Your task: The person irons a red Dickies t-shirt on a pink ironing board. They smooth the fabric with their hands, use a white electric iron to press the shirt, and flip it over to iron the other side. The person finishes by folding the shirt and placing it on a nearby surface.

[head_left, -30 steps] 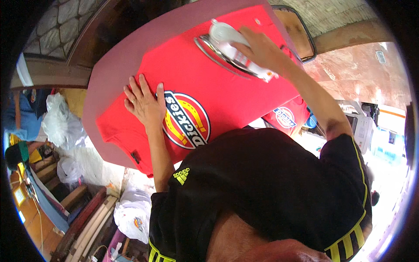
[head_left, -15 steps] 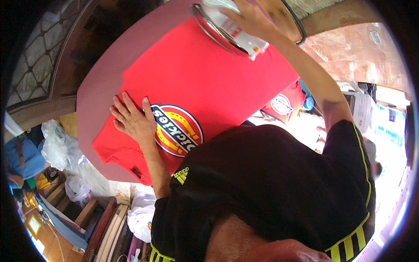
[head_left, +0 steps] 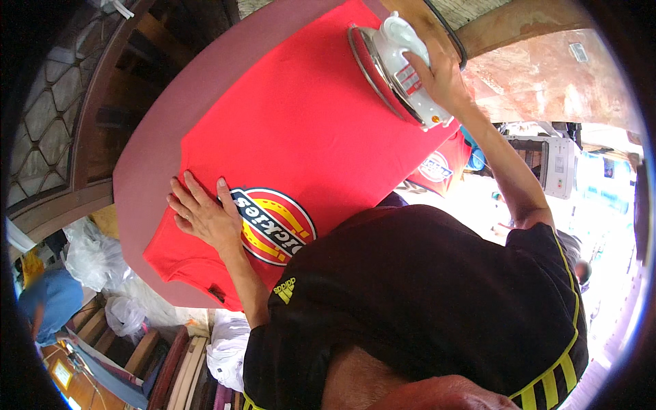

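A red T-shirt [head_left: 294, 130] with a round printed emblem lies spread over a dull purple padded ironing board [head_left: 147, 137]. My right hand [head_left: 437, 78] is closed round the handle of a white iron [head_left: 403, 72] with a shiny metal base. The iron rests on the shirt's far right part, near its hem. My left hand [head_left: 208, 212] lies flat on the shirt beside the emblem, fingers stretched out and holding nothing. The shirt's neck opening is at the near left.
A dark cord [head_left: 451, 27] curves past the board's far right. Another red printed garment [head_left: 437, 167] hangs at the right, near a pale boxy appliance [head_left: 557, 167]. Clear plastic bags [head_left: 96, 256] and wooden slats [head_left: 140, 342] lie at the left. A person in blue [head_left: 51, 301] is at the far left.
The iron, with my right hand on it, has moved right and nearer to me over the shirt. My left hand stays pressed on the cloth by the emblem.
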Available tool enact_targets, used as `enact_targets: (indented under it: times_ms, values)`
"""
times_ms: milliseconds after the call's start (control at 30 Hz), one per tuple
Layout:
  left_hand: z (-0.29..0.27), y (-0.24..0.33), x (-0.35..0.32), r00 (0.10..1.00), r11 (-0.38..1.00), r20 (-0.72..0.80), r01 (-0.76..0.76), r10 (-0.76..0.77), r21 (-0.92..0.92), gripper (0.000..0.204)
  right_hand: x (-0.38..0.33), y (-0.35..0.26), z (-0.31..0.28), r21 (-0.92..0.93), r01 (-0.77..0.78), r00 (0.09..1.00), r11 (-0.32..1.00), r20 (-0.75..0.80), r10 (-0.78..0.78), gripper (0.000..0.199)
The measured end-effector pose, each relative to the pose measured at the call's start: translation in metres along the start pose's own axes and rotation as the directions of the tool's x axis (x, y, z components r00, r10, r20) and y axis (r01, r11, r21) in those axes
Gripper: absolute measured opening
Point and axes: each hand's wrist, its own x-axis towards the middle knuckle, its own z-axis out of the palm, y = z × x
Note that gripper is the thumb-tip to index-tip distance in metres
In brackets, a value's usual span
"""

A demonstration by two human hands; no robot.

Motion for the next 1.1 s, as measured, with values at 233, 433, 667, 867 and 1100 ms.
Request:
enact_targets:
  times_ms: [233,433,667,867,1100]
  values:
    - [-0.001,0.001,0.0,1.0,1.0,0.001,-0.005,0.005,0.001,0.068,0.106,0.027,0.026,-0.182,0.055,0.998,0.982,0.045,-0.047,0.045]
    - [0.005,-0.002,0.001,1.0,1.0,0.02,-0.003,0.004,-0.014,0.069,0.181,0.03,0.05,0.007,0.008,0.989,1.0,0.147,-0.009,0.053]
    - [0.003,-0.007,0.001,0.998,1.0,0.057,0.023,-0.022,-0.021,0.067,0.187,0.067,0.047,0.18,0.293,0.943,0.939,0.106,-0.315,0.052]
    - [-0.026,0.012,0.004,0.995,0.989,0.033,0.097,-0.093,-0.112,0.058,0.175,0.125,-0.011,0.116,0.042,0.943,0.992,0.323,-0.077,0.047]
    - [-0.088,0.169,-0.033,0.908,0.404,0.344,0.229,0.241,-0.886,0.017,0.131,0.169,-0.027,0.261,-0.3,0.896,0.917,0.407,0.178,0.044]
